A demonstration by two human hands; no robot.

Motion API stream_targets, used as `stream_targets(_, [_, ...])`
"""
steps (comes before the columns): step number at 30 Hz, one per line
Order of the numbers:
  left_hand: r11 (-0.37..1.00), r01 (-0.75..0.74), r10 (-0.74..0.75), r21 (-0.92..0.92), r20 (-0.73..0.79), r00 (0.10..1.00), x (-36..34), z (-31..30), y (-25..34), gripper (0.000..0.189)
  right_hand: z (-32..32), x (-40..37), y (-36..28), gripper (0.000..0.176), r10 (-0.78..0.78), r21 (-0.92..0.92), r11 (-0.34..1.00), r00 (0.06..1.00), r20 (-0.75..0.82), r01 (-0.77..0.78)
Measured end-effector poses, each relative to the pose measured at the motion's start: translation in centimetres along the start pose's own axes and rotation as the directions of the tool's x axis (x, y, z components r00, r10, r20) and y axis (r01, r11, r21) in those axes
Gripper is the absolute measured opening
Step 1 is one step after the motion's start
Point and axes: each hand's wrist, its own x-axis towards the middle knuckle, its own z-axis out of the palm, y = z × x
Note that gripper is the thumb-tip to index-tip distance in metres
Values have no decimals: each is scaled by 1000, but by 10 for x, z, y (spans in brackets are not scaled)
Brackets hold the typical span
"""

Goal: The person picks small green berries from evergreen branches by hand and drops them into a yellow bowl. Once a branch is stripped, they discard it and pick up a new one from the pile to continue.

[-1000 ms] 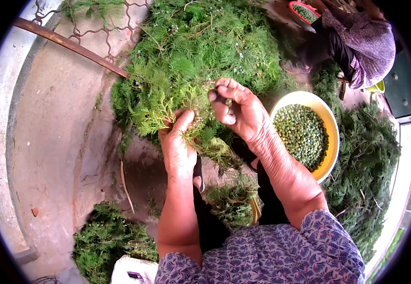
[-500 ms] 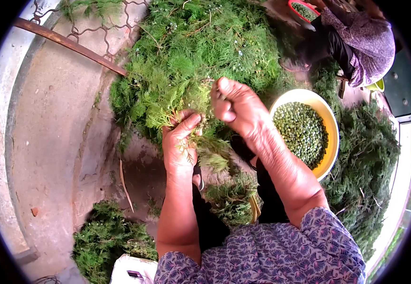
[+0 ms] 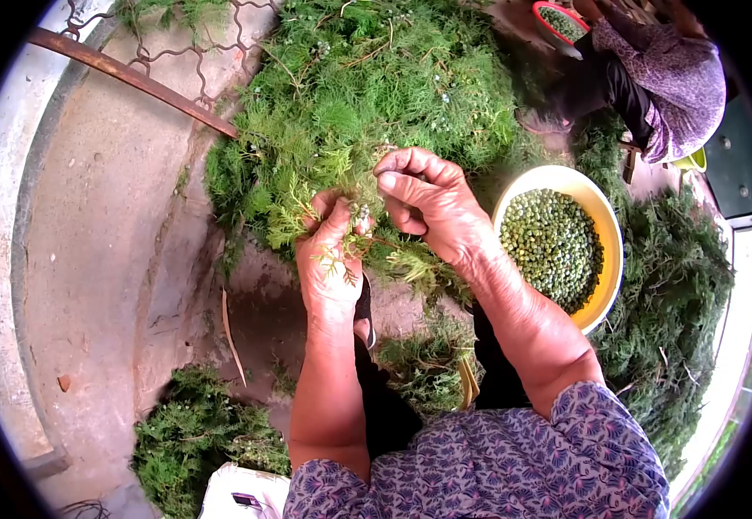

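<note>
My left hand (image 3: 328,255) is closed on a green leafy sprig (image 3: 292,214), whose fronds stick out to the left and below the fingers. Just right of it, my right hand (image 3: 432,203) has its fingers curled, thumb near the index finger; whatever may lie between the fingertips is too small to make out. Beyond both hands spreads a large heap of green branches (image 3: 367,78). A yellow basin (image 3: 611,251) holding many small green berries (image 3: 549,246) stands to the right of my right forearm.
Another person (image 3: 662,82) sits at the upper right by a red-rimmed bowl (image 3: 558,26). Darker branches (image 3: 662,303) lie right of the basin, a smaller pile (image 3: 199,441) at lower left. A rusty metal bar (image 3: 134,78) crosses the upper left.
My right hand has turned, and its fingers now reach toward the sprig in my left hand. The left hand has shifted slightly, still holding the sprig.
</note>
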Motion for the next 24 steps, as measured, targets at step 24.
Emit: stream_targets(24, [1000, -12, 12, 1, -84, 996, 1, 5, -3, 14, -7, 5, -7, 10, 71, 233, 970, 997, -32, -62])
